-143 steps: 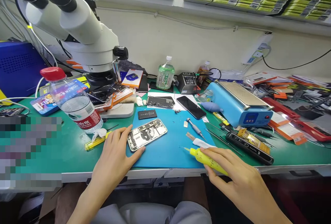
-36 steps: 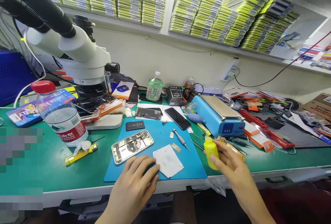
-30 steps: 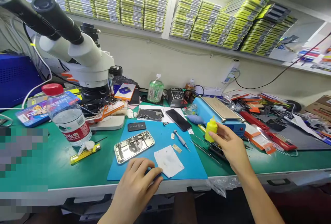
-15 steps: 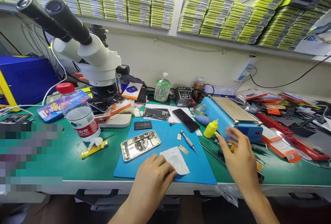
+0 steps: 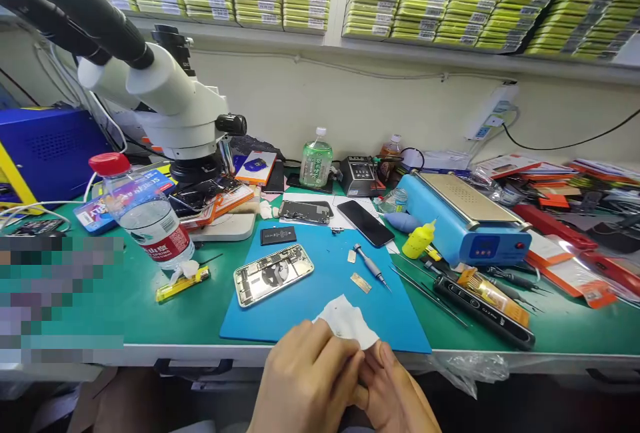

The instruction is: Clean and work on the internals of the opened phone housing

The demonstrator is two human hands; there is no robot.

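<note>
A white sheet of tissue (image 5: 347, 321) is held up over the front edge of the blue mat (image 5: 250, 326). My left hand (image 5: 310, 373) closes on its lower left side, fingers curled. My right hand (image 5: 395, 386) pinches its lower right corner, close beside the left. Some fingertips are hidden behind the knuckles. Behind the tissue, an opened phone body (image 5: 274, 275) lies on the mat with its inside facing up. A black phone battery (image 5: 278, 235) is just above it. To the right rest a grey screwdriver (image 5: 371, 266) and a small metal plate (image 5: 361, 282).
A microscope (image 5: 170, 99) stands at the left behind a water bottle (image 5: 150, 219). On the right are a blue heating plate machine (image 5: 465, 219), a yellow dropper bottle (image 5: 419, 241), tweezers (image 5: 435, 299) and a black pen-like tool (image 5: 485, 313). A black phone screen (image 5: 365, 223) lies at the back.
My right hand has come from beside the yellow bottle to the tissue, next to my left hand. The tissue has been drawn toward me and lifted. The view has shifted slightly.
</note>
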